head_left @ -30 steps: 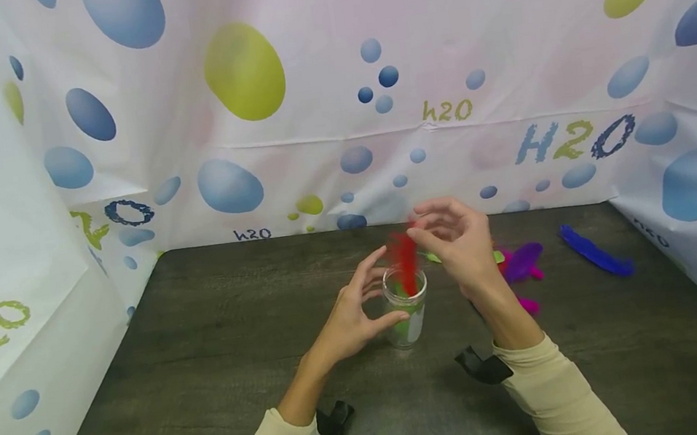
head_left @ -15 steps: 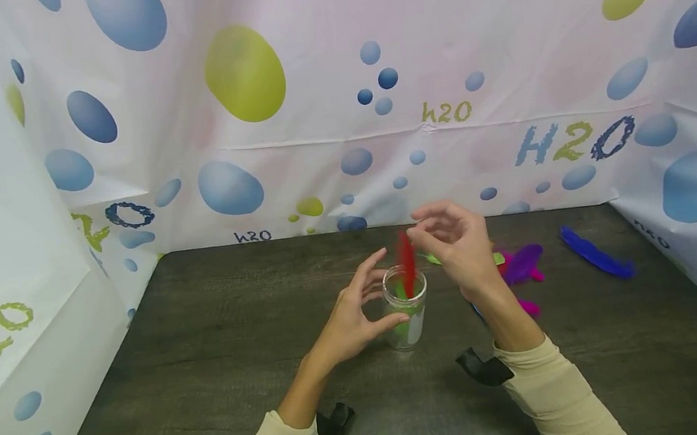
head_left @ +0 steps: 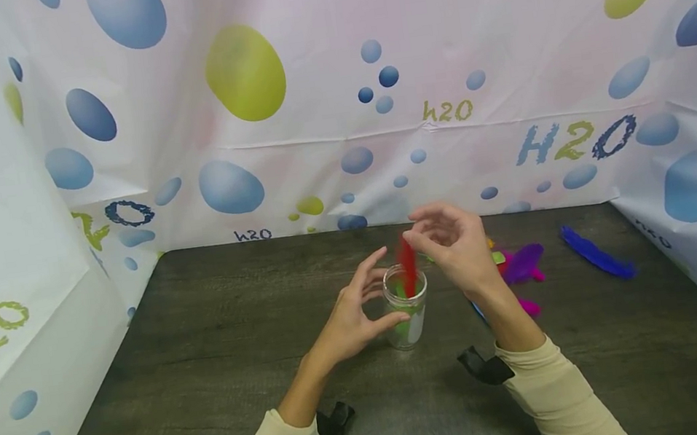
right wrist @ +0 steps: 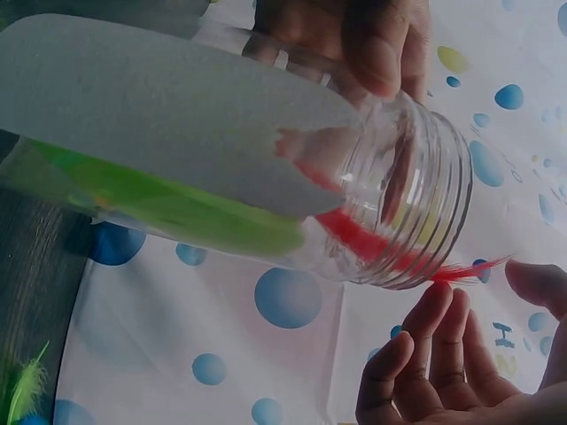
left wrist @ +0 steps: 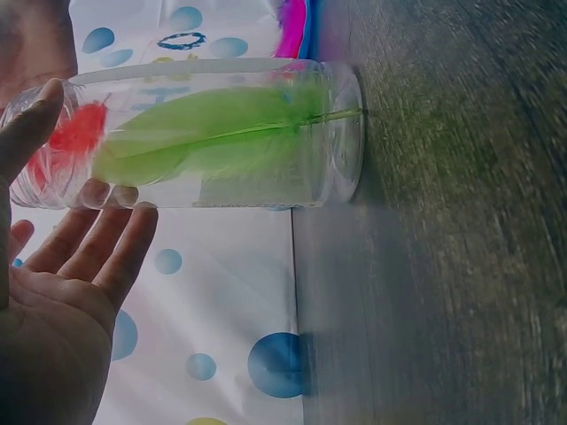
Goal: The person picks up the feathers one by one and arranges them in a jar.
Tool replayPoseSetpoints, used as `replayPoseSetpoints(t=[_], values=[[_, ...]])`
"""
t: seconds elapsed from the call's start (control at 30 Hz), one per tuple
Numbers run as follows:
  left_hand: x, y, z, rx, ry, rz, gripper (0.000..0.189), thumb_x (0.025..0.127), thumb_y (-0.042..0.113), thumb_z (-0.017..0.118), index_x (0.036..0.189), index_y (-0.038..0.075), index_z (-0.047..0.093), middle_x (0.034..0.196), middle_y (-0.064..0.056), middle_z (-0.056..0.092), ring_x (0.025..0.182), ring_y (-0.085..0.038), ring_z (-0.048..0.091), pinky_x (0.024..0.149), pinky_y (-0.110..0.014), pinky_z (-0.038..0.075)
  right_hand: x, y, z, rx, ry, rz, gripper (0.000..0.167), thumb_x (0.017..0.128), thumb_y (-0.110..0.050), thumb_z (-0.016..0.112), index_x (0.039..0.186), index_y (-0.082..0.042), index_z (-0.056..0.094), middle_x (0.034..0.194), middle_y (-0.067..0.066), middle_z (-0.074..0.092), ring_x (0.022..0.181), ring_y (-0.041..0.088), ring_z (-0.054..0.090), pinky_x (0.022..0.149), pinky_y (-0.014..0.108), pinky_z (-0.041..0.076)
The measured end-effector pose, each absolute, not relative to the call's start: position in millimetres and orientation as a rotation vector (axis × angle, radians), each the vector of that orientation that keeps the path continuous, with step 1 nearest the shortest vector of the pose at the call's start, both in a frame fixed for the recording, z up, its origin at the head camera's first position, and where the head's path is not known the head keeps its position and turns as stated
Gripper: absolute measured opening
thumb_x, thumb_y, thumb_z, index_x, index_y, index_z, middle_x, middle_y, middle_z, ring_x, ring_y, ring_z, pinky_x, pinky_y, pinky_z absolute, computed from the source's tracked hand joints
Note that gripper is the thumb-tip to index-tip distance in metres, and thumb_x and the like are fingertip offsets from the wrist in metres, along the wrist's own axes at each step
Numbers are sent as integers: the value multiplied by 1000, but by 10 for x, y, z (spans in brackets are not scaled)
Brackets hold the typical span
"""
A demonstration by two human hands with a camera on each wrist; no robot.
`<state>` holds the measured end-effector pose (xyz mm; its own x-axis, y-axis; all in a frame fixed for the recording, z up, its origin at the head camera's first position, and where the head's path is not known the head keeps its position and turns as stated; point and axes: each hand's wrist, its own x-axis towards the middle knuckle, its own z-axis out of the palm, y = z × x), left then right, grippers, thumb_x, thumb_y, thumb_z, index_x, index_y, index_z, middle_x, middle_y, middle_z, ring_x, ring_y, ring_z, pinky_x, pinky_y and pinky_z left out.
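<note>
A clear glass jar [head_left: 411,327] stands upright on the dark table, with a green feather [left wrist: 213,133] inside it. My left hand [head_left: 349,324] holds the jar near its neck, thumb on the near side and fingers behind. Over the mouth, my right hand [head_left: 454,244] has the upper end of a red feather [head_left: 409,268] between its thumb and fingers. Most of the red feather is inside the jar; its tip sticks out past the threaded rim [right wrist: 443,204] in the right wrist view. That view shows the right thumb and fingertips slightly apart around the tip.
Right of the jar lie a purple feather [head_left: 523,264] and a magenta feather [head_left: 529,307], partly behind the right forearm. Farther right is a blue feather [head_left: 598,253]. A printed sheet [head_left: 309,120] walls the back and sides. Black straps [head_left: 483,366] hang at the wrists.
My right hand has shifted slightly left and down, and the red feather's top sits a little lower. My left hand and the jar have stayed put.
</note>
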<state>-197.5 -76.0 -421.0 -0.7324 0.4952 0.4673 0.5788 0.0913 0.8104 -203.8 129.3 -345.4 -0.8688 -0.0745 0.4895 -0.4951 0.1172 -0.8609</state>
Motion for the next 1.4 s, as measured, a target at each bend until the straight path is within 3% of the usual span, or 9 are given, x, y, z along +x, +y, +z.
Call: replayPoseSetpoints(t=[0.23,0.33,0.57,0.87,1.03,1.4], values=[[-1962,-768,-4194,-1133,-2263,-1743,95,85,-4,83,161,1,25,138,-25,60,127,-38,61,103,-44,56,-2047,1294,-3470,645,-2122,1662,31,85,9,78,114,7,68,89,18,69,75,10,67,70,22,58],[-1963,-768,-4196,-1142,-2255,-1743,95,86,-4,82,161,1,25,137,-25,60,127,-38,61,103,-44,56,-2050,1298,-3469,644,-2128,1644,30,86,8,78,114,7,69,89,19,69,75,10,67,71,22,58],[-1965,-767,-4208,-1136,-2264,-1747,96,86,-4,83,162,3,25,137,-24,60,127,-37,61,103,-43,56,-2055,1341,-3467,547,-2153,1695,24,92,4,74,115,6,69,89,15,70,75,11,68,65,24,54],[-1970,-766,-4215,-1120,-2285,-1738,97,85,-4,83,162,4,25,138,-23,60,127,-36,61,104,-43,55,-2070,1473,-3441,491,-2152,1748,24,95,1,72,118,7,67,87,-2,71,77,14,70,76,28,60],[-1966,-768,-4205,-1124,-2286,-1735,98,85,-3,83,162,4,24,137,-22,60,127,-35,61,105,-43,55,-2081,1602,-3408,437,-2169,1721,27,97,-5,72,121,5,66,87,-8,71,79,16,71,80,25,58],[-1955,-773,-4208,-1131,-2284,-1726,97,86,-2,83,163,5,24,138,-23,60,128,-36,61,104,-43,55,-2152,1903,-3436,333,-2200,1653,27,99,-10,72,122,4,67,88,-10,72,80,7,72,80,19,57]])
